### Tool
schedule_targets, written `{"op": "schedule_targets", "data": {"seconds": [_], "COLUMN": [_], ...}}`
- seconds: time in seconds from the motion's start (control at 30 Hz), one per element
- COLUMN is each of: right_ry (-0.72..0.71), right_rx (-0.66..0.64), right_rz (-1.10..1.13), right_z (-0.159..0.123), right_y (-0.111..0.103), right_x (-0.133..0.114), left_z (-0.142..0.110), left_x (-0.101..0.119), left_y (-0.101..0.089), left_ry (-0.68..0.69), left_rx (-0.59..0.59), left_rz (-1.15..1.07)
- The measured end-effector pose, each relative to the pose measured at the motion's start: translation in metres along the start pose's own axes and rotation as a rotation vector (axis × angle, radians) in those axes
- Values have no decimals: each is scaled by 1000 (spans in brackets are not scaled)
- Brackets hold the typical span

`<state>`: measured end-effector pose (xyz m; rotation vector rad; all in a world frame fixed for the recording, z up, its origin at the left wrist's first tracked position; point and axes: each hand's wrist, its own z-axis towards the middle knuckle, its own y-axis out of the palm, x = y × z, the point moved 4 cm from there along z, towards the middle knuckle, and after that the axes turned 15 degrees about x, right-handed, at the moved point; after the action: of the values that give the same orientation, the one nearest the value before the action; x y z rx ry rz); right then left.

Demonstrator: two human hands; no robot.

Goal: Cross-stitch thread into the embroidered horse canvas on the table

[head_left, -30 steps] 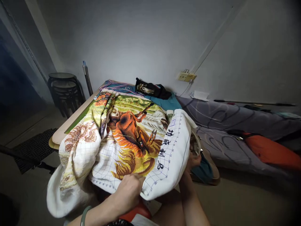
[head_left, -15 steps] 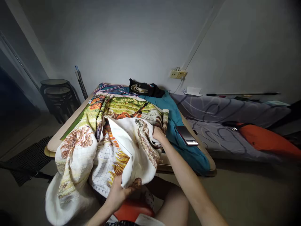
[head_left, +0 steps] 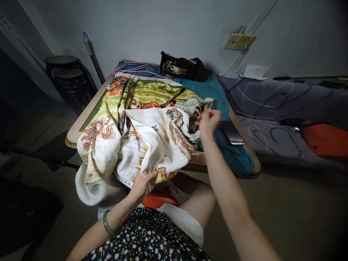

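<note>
The left hand grips the near hanging edge of a large white cross-stitch cloth with bright orange, green and brown embroidery, fingers closed on the fabric. The right hand is raised over the cloth's far right fold, pinching a small orange object too blurred to identify. The cloth is heaped on a beige low table and spills over its near edge. Just right lies a teal fabric carrying a dark phone.
</note>
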<state>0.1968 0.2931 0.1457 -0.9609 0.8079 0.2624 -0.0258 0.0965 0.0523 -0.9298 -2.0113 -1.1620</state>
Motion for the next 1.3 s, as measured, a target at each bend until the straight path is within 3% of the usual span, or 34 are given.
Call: {"op": "schedule_targets", "data": {"seconds": [0.07, 0.13, 0.2, 0.23, 0.3, 0.37, 0.47, 0.63, 1.3], "right_ry": [9, 34, 210, 294, 348, 264, 106, 12, -93], "right_rx": [71, 33, -231, -362, -525, -625, -671, -618, -422], "right_rz": [160, 350, 779, 859, 793, 644, 457, 334, 170], "right_z": [-15, -49, -99, -128, -182, -226, -262, -269, -259], "right_y": [-35, -63, -73, -73, -68, -59, -43, -34, -19], "right_x": [-2, 3, 15, 23, 37, 46, 49, 44, 33], "left_z": [1, 4, 6, 7, 9, 9, 7, 3, -1], "left_x": [1, 0, -1, -2, -3, -3, -1, 3, 7], "left_y": [1, 2, 2, 2, 3, 5, 7, 8, 8], "left_ry": [-2, -17, -36, -43, -53, -61, -58, -50, -8], "left_rx": [-2, -11, -4, 3, 8, 1, -6, 6, -32], "left_rz": [-2, -15, -34, -41, -51, -46, -27, -8, 10]}}
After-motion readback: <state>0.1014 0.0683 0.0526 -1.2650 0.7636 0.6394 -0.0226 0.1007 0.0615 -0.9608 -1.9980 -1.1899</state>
